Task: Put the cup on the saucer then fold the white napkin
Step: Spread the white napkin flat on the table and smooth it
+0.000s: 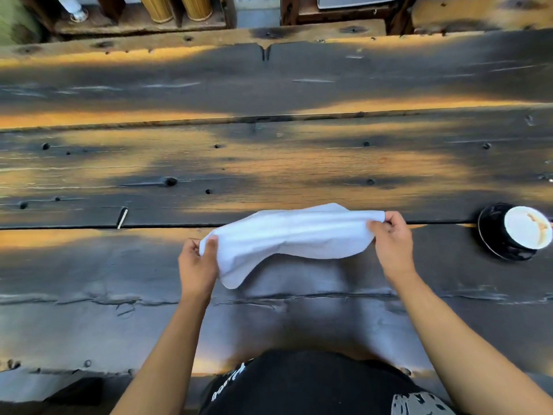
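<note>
The white napkin (287,238) hangs stretched between both hands just above the dark wooden table (269,163), its lower edge sagging toward me. My left hand (197,262) pinches its left corner between thumb and fingers. My right hand (392,238) pinches the right corner. Far to the right, a black cup (526,229) with a white, coffee-stained inside sits on a black saucer (490,238).
The table is made of long rough planks with knots and gaps. Beyond its far edge, a wooden shelf holds gold cylinders (176,7) and a white bottle (73,7). My dark shirt fills the bottom of the view.
</note>
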